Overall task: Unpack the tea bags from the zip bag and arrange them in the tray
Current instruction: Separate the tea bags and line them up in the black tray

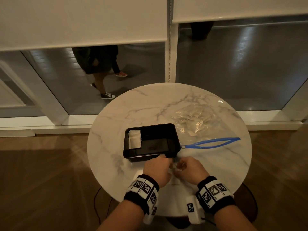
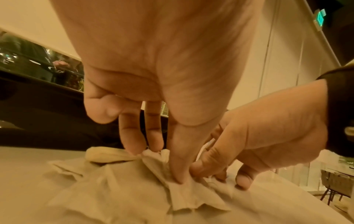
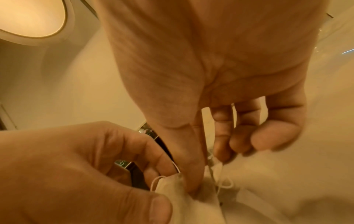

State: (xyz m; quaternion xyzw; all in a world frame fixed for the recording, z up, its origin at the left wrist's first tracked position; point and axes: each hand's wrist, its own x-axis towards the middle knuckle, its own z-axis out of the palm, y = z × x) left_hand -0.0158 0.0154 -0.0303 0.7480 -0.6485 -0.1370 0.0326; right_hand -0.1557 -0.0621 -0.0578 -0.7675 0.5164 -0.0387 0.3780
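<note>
A black tray stands mid-table with one white tea bag lying in its left end. The clear zip bag with a blue zipper strip lies open to the tray's right. Just in front of the tray, both hands meet over a small pile of tea bags. My left hand pinches a tea bag between thumb and fingers. My right hand pinches the same cluster beside a loose string.
The round marble table stands before a glass wall with lowered blinds. A person walks past outside the glass. Wooden floor surrounds the table.
</note>
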